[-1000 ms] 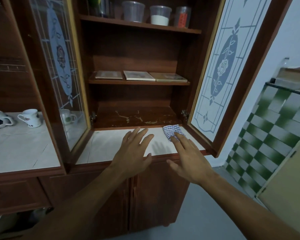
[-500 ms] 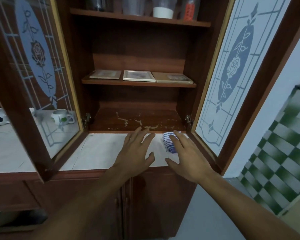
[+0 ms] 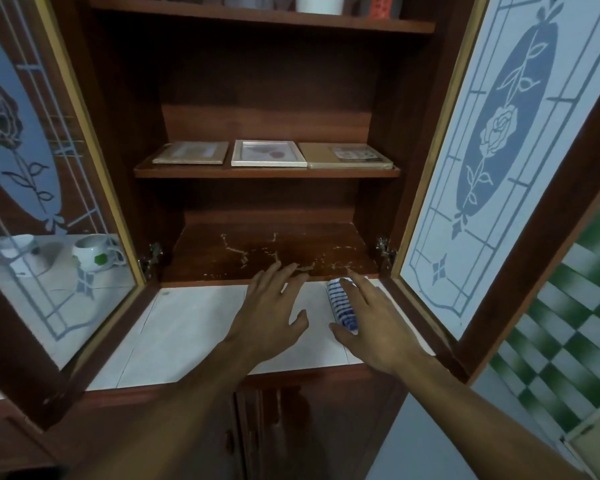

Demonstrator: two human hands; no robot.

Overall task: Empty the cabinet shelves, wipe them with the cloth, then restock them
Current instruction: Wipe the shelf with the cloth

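Both doors, the left door (image 3: pixel 32 168) and the right door (image 3: pixel 499 150), stand swung wide, probably so that the shelves can be reached from the front without obstruction. The bottom shelf (image 3: pixel 267 251) is bare, its dark finish flaked and scratched, which suggests it is the one ready for wiping. The middle shelf (image 3: pixel 267 173) carries three flat frames (image 3: pixel 269 153) side by side, and the top shelf (image 3: pixel 257 20) has containers on it, so emptying looks only partly done. The cloth (image 3: pixel 340 303), blue and white striped and folded, lies on the white counter (image 3: pixel 187 327) just in front of the bottom shelf's right end, handy for the wipe. The right hand (image 3: pixel 378 323) is laid over it with fingers straight and thumb out to the side, not curled round it; whether the fingers press on the cloth or hang just above it is hard to tell from this angle. The left hand (image 3: pixel 267 317) is released, fingers spread, holding nothing, its fingertips over the shelf's front edge. Two mugs (image 3: pixel 96 252) sit behind the left door's glass.
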